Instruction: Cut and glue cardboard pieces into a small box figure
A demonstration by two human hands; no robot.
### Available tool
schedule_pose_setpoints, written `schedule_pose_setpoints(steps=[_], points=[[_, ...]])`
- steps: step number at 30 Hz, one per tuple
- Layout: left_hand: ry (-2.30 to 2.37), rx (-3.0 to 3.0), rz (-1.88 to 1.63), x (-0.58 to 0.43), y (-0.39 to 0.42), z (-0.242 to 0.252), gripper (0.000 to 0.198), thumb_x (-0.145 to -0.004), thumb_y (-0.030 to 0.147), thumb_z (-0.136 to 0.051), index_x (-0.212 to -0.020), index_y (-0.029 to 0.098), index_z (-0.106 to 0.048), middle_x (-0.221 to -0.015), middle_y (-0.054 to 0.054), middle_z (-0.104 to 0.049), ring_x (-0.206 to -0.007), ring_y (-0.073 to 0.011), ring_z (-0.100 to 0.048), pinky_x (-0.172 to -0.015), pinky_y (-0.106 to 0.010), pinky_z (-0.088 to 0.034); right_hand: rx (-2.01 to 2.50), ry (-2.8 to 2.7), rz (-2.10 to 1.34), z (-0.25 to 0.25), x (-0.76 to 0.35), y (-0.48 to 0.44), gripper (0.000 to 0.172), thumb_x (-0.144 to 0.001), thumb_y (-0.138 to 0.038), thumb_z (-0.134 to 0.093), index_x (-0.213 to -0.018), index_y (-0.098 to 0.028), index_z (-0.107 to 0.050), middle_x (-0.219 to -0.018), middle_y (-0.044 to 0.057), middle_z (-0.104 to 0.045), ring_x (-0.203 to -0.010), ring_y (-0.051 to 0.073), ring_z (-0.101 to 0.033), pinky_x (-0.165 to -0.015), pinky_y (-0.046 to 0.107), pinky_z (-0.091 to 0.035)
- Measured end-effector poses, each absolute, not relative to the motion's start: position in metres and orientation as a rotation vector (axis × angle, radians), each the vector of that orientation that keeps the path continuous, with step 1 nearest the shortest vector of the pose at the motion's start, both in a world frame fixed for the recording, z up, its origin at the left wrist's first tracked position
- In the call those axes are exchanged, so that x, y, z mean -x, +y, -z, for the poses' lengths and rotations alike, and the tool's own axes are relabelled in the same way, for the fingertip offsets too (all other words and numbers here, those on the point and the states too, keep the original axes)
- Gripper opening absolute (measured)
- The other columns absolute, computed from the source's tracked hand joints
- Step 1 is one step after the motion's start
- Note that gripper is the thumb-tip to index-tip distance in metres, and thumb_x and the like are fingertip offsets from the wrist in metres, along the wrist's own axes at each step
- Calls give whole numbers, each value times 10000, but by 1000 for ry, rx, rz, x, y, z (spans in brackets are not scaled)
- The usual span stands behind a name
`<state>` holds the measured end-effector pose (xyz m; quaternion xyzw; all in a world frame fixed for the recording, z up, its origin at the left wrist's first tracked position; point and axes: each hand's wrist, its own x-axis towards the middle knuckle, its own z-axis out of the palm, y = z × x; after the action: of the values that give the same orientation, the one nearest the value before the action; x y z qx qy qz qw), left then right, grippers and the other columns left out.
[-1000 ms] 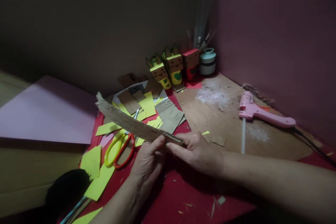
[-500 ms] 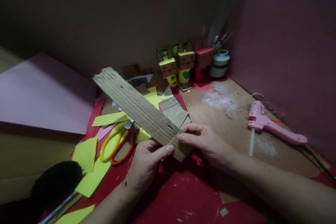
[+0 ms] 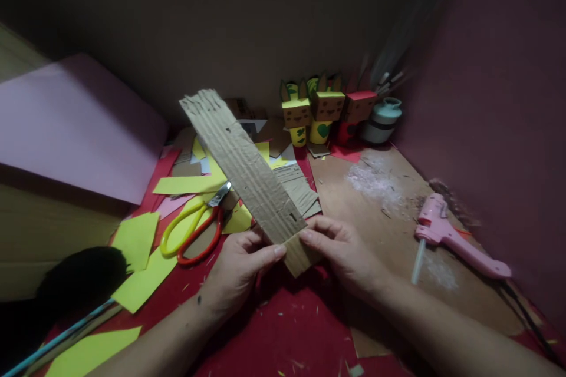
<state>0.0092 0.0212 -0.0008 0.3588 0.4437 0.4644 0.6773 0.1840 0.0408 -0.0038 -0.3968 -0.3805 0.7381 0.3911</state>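
Both hands grip a long strip of corrugated cardboard (image 3: 247, 165), its near end bent at a crease. My left hand (image 3: 241, 265) pinches the left edge by the fold, thumb on top. On the right edge at the same crease, my right hand (image 3: 340, 247) pinches with its thumb on the cardboard. The strip tilts up and away to the left, and its far end is ragged. Scissors (image 3: 198, 230) with one yellow and one red handle lie left of the strip. The fingers under the cardboard are hidden.
A pink glue gun (image 3: 455, 235) lies on a brown board (image 3: 336, 188) at right. Yellow paper pieces (image 3: 137, 241) and a pink sheet (image 3: 79, 129) are at left. Behind stand box-headed cardboard figures (image 3: 327, 107) and a teal-topped jar (image 3: 384, 121). Red cloth (image 3: 274, 330) covers the near surface.
The view has shifted slightly. The cardboard strip stands a little steeper, its far end higher in the picture. Both hands keep their hold at the crease.
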Motion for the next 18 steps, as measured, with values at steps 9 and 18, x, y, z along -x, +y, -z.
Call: schedule_pose_setpoints(steps=[9, 18], points=[[960, -1029, -951, -4, 15, -1, 191, -747, 262, -764, -595, 158, -714, -491, -5, -564, -453, -105, -484, -453, -208, -399, 846, -848, -1975, 0, -174, 28, 256, -639, -251, -854, -843, -164, -725, -729, 22, -709, -657, 145, -634, -671, 281, -500], [1095, -960, -975, -14, 8, 1, 181, -670, 323, -844, -704, 148, -809, -568, -79, -704, -515, -177, -610, -499, -256, -480, 896, -859, -1957, 1, -171, 27, 273, -608, -280, -860, -766, -134, -691, -639, -8, -646, -552, 98, -552, -548, 230, -428]])
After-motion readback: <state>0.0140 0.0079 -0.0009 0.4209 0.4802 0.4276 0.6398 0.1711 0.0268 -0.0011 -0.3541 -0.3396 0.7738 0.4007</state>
